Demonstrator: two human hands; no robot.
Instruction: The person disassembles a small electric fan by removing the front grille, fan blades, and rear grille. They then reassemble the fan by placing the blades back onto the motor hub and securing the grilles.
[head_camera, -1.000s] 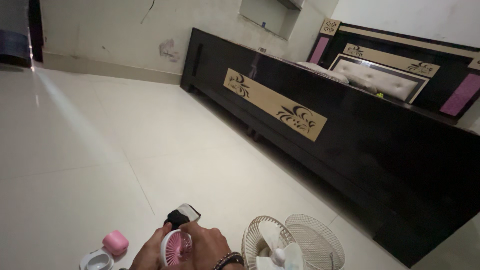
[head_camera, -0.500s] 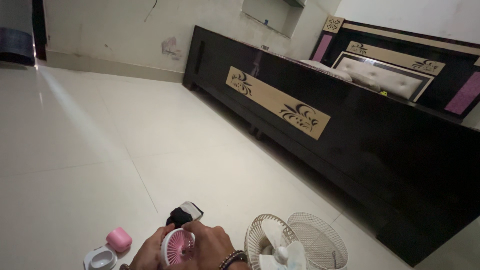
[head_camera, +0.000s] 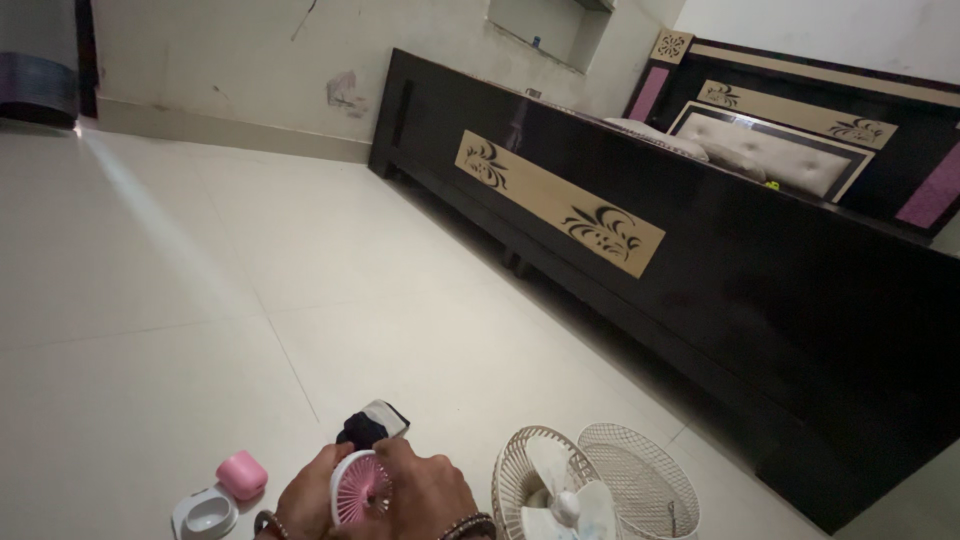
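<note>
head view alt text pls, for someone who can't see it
Two hands, left hand and right hand, hold a small pink fan low over a pale tiled floor. Beside them lie a white fan with its grille off, a loose wire grille, a pink cap and a small white base. A dark bed frame runs along the right.

Glossy tile floor (head_camera: 300, 260); glossy dark wood bed (head_camera: 700, 270); plastic pink fan (head_camera: 360, 490).

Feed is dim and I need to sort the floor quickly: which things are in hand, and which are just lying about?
In hand:
small round pink fan, gripped by left hand and right hand

Lying about:
cream wire-guard fan with white blades
loose cream wire guard
pink rounded cap
white base piece
dark small object
</note>
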